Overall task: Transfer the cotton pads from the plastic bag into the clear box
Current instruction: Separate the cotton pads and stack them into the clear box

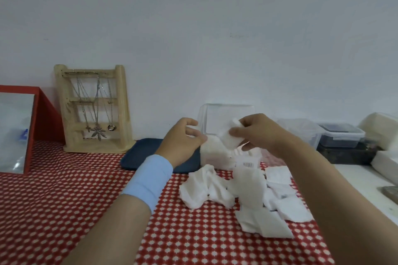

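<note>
Head view, one frame.

Left hand (183, 137): fingers curled at the top left edge of a translucent pack (217, 155) full of white material. A white scrap showed between the fingers, but it was too blurred to tell whether the hand gripped film, pads or nothing. A light blue wristband (148, 178) sat on the left forearm.

Right hand (261, 133): thumb and fingers pinched a wad of pads (229, 139), held in the air just above the pack. The fingertips were partly buried in the wad, so no pad count was possible.

A clear box (226, 114) stood against the wall directly behind both hands. Only an upright clear panel was plain, and the hands and wad hid its lower part. I could not tell whether the pack in front was the box's body or the plastic bag. A barcode label (248, 164) was on the pack's lower front, its text unreadable.

Loose cotton pads (249, 191) lay heaped and overlapping on the red patterned tablecloth (86, 200), just in front of the pack. The right forearm covered the heap's right edge.

Other things:
- A blue tray (140, 157) lay left of the pack, partly under the left hand.
- A wooden stand (94, 109) hung with necklaces (98, 114) stood at the wall.
- A red-framed mirror (19, 131) was cut off at the left edge.
- Lidded containers (342, 135) stood at the right, their contents dark and indistinct.
</note>
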Motion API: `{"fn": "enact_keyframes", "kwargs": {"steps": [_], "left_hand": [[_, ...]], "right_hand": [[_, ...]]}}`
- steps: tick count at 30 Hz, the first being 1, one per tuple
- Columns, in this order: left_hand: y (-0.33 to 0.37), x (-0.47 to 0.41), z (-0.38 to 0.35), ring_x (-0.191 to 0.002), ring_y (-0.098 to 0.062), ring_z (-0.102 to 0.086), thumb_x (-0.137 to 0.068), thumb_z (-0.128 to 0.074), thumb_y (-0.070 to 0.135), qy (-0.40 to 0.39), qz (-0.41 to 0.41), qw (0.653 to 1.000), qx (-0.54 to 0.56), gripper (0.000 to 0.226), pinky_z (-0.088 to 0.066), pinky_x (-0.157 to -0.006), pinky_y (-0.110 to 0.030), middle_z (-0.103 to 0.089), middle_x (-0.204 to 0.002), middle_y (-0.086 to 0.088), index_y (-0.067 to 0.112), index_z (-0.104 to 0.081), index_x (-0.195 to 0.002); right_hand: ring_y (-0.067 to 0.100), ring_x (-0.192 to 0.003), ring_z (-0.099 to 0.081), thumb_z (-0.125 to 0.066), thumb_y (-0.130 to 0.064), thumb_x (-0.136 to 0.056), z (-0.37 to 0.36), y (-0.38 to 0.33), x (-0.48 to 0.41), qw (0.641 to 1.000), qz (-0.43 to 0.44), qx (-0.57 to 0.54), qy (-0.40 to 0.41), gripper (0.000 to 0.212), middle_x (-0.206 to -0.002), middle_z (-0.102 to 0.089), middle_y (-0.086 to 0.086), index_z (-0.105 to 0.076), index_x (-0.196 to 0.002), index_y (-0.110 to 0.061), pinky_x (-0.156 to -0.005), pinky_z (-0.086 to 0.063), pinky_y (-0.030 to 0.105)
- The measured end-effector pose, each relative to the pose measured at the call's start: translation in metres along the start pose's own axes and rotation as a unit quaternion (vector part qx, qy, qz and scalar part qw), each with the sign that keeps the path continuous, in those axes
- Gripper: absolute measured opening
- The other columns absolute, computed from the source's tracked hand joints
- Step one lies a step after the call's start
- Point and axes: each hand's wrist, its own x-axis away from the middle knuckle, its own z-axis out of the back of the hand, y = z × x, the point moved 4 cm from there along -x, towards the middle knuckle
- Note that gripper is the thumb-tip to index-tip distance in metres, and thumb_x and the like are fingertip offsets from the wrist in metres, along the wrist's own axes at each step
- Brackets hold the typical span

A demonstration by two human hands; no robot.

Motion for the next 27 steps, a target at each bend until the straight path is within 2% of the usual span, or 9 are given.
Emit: {"fn": "enact_keyframes", "kwargs": {"steps": [2,4,6,8,12,16,20,24,27], "left_hand": [[0.002,-0.019,-0.009,-0.097,-0.005,-0.061,-0.097,-0.063,0.024,-0.017,-0.031,0.997,-0.070,0.017,-0.044,-0.077,-0.014,-0.066,-0.106,0.014,0.028,-0.063,-0.114],[0.003,-0.035,-0.028,-0.105,-0.005,-0.060,-0.100,-0.059,0.025,-0.086,-0.054,0.986,-0.131,0.016,-0.043,-0.086,-0.015,-0.067,-0.113,0.013,0.027,-0.071,-0.110],[0.001,-0.046,-0.050,-0.114,-0.013,-0.059,-0.101,-0.055,0.033,-0.159,-0.060,0.967,-0.188,0.022,-0.043,-0.096,-0.023,-0.067,-0.120,0.010,0.029,-0.075,-0.111],[-0.002,-0.056,-0.068,-0.118,-0.024,-0.053,-0.102,-0.050,0.043,-0.199,-0.057,0.948,-0.243,0.030,-0.044,-0.101,-0.034,-0.068,-0.112,0.000,0.030,-0.077,-0.102],[-0.006,-0.073,-0.082,-0.121,-0.028,-0.044,-0.098,-0.051,0.046,-0.180,-0.057,0.923,-0.335,0.038,-0.048,-0.100,-0.046,-0.067,-0.099,-0.004,0.023,-0.076,-0.082],[-0.010,-0.081,-0.080,-0.126,-0.021,-0.045,-0.088,-0.060,0.035,-0.179,-0.050,0.925,-0.330,0.024,-0.049,-0.104,-0.042,-0.068,-0.112,0.003,0.035,-0.079,-0.103],[-0.016,-0.083,-0.077,-0.135,-0.023,-0.035,-0.088,-0.059,0.033,-0.198,-0.051,0.926,-0.318,0.024,-0.041,-0.109,-0.040,-0.059,-0.127,0.002,0.041,-0.072,-0.105],[-0.017,-0.083,-0.076,-0.138,-0.022,-0.031,-0.090,-0.058,0.032,-0.201,-0.066,0.927,-0.310,0.034,-0.034,-0.111,-0.037,-0.052,-0.137,0.005,0.044,-0.069,-0.120],[-0.018,-0.079,-0.078,-0.140,-0.021,-0.028,-0.094,-0.056,0.032,-0.208,-0.072,0.926,-0.306,0.033,-0.029,-0.113,-0.036,-0.047,-0.141,0.004,0.043,-0.066,-0.124]], "right_hand": [[0.022,-0.072,-0.076,-0.065,-0.014,-0.095,0.012,0.006,-0.013,1.000,-0.014,0.019,0.015,0.014,-0.088,-0.077,0.013,-0.070,-0.098,-0.001,-0.069,-0.064,0.033],[0.024,-0.073,-0.076,-0.065,-0.012,-0.095,0.017,0.013,-0.025,0.998,-0.032,0.047,-0.003,0.014,-0.085,-0.077,0.015,-0.070,-0.097,0.000,-0.071,-0.064,0.036],[0.025,-0.074,-0.076,-0.068,-0.012,-0.093,0.019,0.021,-0.034,0.994,-0.048,0.090,-0.026,0.014,-0.082,-0.077,0.015,-0.073,-0.096,0.000,-0.071,-0.064,0.037],[0.028,-0.077,-0.077,-0.070,-0.015,-0.092,0.020,0.028,-0.043,0.989,-0.064,0.127,-0.034,0.015,-0.081,-0.077,0.016,-0.074,-0.094,0.000,-0.073,-0.064,0.040],[0.029,-0.079,-0.076,-0.063,-0.016,-0.094,0.018,0.033,-0.056,0.981,-0.075,0.176,-0.026,0.019,-0.086,-0.076,0.018,-0.069,-0.097,0.002,-0.072,-0.064,0.040],[0.022,-0.076,-0.076,-0.057,-0.014,-0.095,0.003,0.034,-0.062,0.977,-0.076,0.193,-0.051,0.011,-0.091,-0.073,0.012,-0.062,-0.097,-0.004,-0.063,-0.061,0.031],[0.017,-0.068,-0.075,-0.068,-0.019,-0.089,-0.003,0.039,-0.064,0.958,-0.073,0.260,-0.096,0.013,-0.081,-0.075,0.009,-0.065,-0.084,-0.008,-0.059,-0.059,0.026],[0.016,-0.057,-0.070,-0.075,-0.021,-0.082,-0.006,0.032,-0.067,0.899,-0.095,0.416,-0.099,0.018,-0.064,-0.069,0.003,-0.062,-0.081,-0.009,-0.061,-0.059,0.028],[0.015,-0.061,-0.058,-0.070,-0.022,-0.085,-0.023,0.026,-0.072,0.847,-0.099,0.516,-0.082,0.023,-0.073,-0.060,-0.001,-0.051,-0.076,-0.015,-0.065,-0.052,0.028]]}}
